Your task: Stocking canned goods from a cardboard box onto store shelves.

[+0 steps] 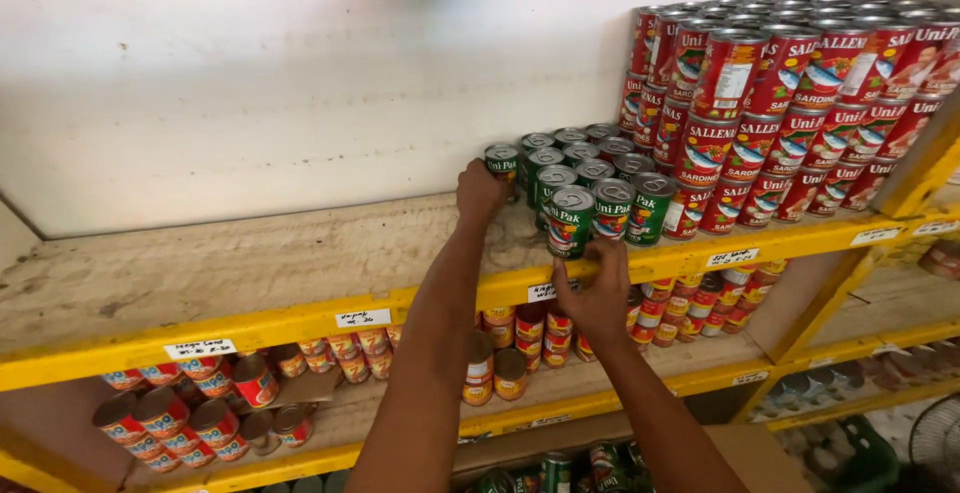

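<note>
A yellow-edged shelf (300, 318) carries a tall stack of red cans (790, 103) beside a cluster of green cans (590, 173). The right hand (598, 293) grips the front green can (570, 221); the left hand (480, 193) touches the rear-left green can (502, 163)

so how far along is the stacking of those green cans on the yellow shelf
Done: a block of green cans already stands in rows beside the stacked red cans. In hand: the left hand grips a green can at the back, and the right hand touches the front can at the edge. Left: the wooden shelf to the left holds nothing.
</note>
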